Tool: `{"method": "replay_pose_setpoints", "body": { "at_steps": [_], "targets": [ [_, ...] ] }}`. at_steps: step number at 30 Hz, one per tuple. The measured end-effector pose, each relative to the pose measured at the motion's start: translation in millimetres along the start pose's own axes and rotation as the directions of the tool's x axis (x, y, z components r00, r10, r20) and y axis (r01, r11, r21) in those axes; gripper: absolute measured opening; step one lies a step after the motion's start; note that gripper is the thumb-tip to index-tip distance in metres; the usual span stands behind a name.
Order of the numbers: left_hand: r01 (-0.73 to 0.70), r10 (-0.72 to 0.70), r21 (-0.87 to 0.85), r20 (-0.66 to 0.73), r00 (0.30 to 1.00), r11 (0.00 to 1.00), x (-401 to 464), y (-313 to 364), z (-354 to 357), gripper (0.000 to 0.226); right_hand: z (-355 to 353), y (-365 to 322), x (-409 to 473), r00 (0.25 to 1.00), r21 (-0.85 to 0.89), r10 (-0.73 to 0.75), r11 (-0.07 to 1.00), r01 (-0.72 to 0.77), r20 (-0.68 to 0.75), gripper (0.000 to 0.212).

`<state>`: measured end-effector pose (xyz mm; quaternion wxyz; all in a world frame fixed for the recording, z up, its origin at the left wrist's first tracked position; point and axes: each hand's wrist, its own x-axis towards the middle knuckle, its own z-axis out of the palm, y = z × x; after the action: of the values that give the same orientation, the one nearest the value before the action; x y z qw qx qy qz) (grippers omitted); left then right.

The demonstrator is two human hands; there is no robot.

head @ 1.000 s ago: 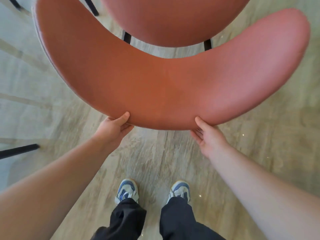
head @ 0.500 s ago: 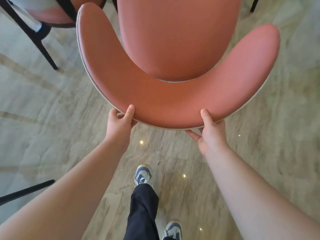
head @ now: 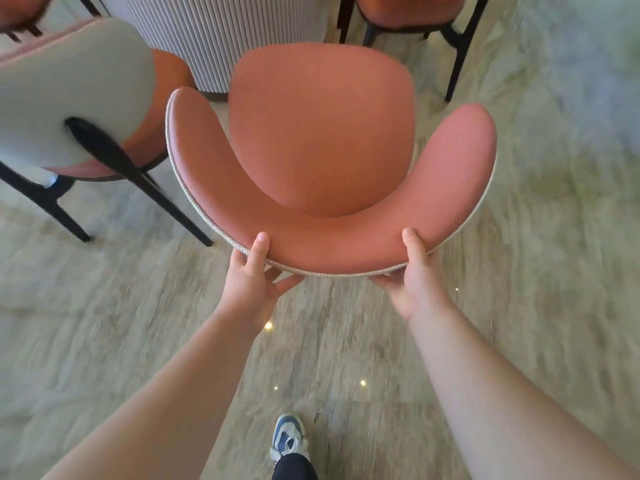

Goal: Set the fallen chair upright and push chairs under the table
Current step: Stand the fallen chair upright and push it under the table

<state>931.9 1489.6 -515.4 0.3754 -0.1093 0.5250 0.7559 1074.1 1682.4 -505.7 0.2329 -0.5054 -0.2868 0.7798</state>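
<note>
A salmon-pink chair (head: 322, 133) with a curved backrest stands upright in front of me, its seat facing away toward a ribbed white table base (head: 221, 36). My left hand (head: 251, 282) grips the backrest's rim at its left, thumb on top. My right hand (head: 414, 278) grips the same rim at its right, thumb over the edge. Both sets of fingers wrap behind the grey woven back. The chair's legs are hidden beneath the seat.
A second chair (head: 69, 95) with a grey back and black legs stands close at the left, almost touching the held one. A third chair (head: 408, 12) stands at the top right beside the table base. My shoe (head: 287, 438) is on the pale wood-look floor (head: 554, 271).
The chair has travelled forward, away from me, toward the table base. I have stepped after it, and the neighbouring chairs and ribbed base have come into view. Both hands kept their grip.
</note>
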Motion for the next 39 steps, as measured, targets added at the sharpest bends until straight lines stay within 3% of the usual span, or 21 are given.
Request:
{"method": "replay_pose_setpoints", "body": {
  "at_steps": [7, 16, 24, 30, 35, 39],
  "targets": [
    [0.03, -0.032, -0.029, -0.05, 0.998, 0.999, 44, 39, 35, 0.052, 39, -39, 40, 1.0, -0.024, 0.015, 1.0, -0.016, -0.01, 0.048],
    [0.08, -0.083, -0.026, -0.179, 0.98, 0.996, 91, 88, 83, 0.033, 85, -93, 85, 0.999, -0.094, 0.046, 0.994, -0.048, -0.028, 0.035],
    [0.105, -0.098, 0.016, -0.25, 0.963, 0.994, 128, 114, 107, 0.033, 118, -119, 111, 0.997, -0.105, 0.072, 0.992, -0.075, -0.028, 0.028],
    [0.114, -0.114, -0.014, -0.274, 0.955, 0.993, 153, 125, 117, 0.033, 133, -132, 127, 0.995, -0.122, 0.094, 0.988, -0.098, -0.035, 0.038],
    [0.129, -0.127, -0.01, -0.294, 0.948, 0.992, 169, 132, 124, 0.03, 143, -138, 140, 0.995, -0.13, 0.096, 0.987, -0.099, -0.028, 0.029],
    [0.146, -0.139, -0.002, -0.313, 0.94, 0.989, 181, 139, 130, 0.031, 152, -145, 148, 0.994, -0.145, 0.099, 0.984, -0.105, -0.046, 0.039]
  ]
}}
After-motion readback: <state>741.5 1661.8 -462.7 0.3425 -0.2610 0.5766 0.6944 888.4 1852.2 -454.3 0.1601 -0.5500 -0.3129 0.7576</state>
